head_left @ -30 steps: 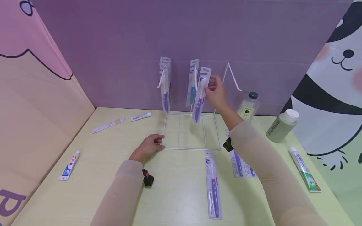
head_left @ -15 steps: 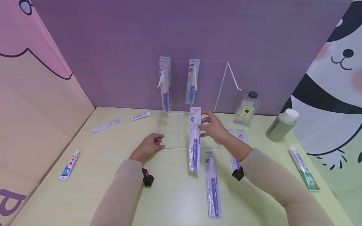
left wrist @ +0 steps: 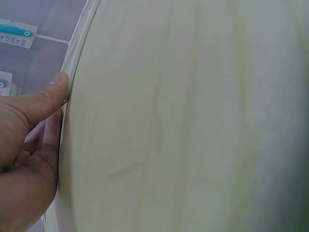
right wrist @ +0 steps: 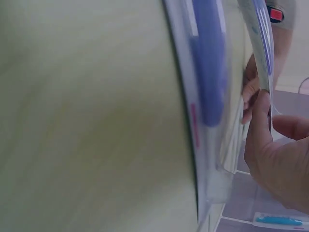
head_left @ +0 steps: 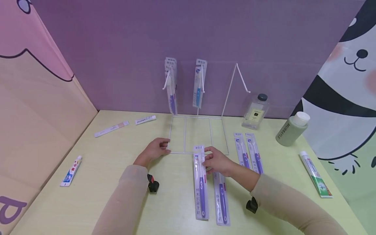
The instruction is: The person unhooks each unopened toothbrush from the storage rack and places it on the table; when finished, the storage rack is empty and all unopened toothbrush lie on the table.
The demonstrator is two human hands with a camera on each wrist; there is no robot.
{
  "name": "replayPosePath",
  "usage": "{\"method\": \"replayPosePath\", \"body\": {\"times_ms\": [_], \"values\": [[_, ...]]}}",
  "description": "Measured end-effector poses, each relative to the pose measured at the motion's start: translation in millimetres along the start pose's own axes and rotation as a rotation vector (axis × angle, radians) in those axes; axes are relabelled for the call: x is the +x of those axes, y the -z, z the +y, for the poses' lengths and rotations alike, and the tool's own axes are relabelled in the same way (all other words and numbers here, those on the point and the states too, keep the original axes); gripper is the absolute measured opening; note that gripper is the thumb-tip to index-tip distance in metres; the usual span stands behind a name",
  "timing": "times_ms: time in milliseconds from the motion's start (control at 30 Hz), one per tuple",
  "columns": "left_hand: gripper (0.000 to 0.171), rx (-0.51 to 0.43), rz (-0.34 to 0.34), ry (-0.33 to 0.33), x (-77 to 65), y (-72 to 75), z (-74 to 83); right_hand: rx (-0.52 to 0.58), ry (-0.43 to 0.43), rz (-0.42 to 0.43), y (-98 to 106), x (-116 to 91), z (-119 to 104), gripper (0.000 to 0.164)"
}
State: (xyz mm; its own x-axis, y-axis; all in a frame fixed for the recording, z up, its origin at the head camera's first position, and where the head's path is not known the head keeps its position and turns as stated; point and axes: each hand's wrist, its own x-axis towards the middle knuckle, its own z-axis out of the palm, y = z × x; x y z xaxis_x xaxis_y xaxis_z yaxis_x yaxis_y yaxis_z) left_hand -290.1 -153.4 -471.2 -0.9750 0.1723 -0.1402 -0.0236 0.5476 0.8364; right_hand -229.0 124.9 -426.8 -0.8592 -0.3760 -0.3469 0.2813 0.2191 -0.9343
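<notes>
The right hand has its fingers nearly closed: the thumb and fingertips pinch the right edge of one packaged toothbrush with a purple handle, near its upper end. This package is in front of the rack, low over the surface; whether its lower end touches there, I cannot tell. The left hand has its fingers bent, with only a small gap, and they hold the front left corner of the white wire rack.

Just to the right of the pinched package lies one second toothbrush, also purple and partly covered by the right hand. Farther right, two more purple toothbrushes lie side by side, the right forearm near their lower ends.

The rack has three hooks. On the left hook hang at least two packages, one behind another; the exact number is hidden. On the middle hook hangs one blue toothbrush.

Around these stand two bottles, one clear and one green. Three tubes lie apart: two at the left and one at the right. One slim packet lies at the back left.
</notes>
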Motion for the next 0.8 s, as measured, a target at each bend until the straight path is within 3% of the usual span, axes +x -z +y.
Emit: {"method": "replayPosePath", "body": {"times_ms": [200, 467, 667, 800], "values": [[0.051, 0.004, 0.001, 0.002, 1.7, 0.5, -0.2, -0.118, -0.063, -0.038, -7, -2, 12, 0.054], [0.051, -0.012, 0.004, 0.0, 0.3, 0.9, 0.1, -0.315, -0.084, -0.009, -6, -2, 12, 0.052], [0.051, -0.017, -0.003, -0.001, -1.0, 0.1, 1.1, -0.482, -0.081, -0.027, 3, -4, 1, 0.053], [0.051, -0.013, 0.001, 0.007, -1.2, -0.2, 0.1, -0.525, -0.064, -0.028, 14, 1, -13, 0.049]]}}
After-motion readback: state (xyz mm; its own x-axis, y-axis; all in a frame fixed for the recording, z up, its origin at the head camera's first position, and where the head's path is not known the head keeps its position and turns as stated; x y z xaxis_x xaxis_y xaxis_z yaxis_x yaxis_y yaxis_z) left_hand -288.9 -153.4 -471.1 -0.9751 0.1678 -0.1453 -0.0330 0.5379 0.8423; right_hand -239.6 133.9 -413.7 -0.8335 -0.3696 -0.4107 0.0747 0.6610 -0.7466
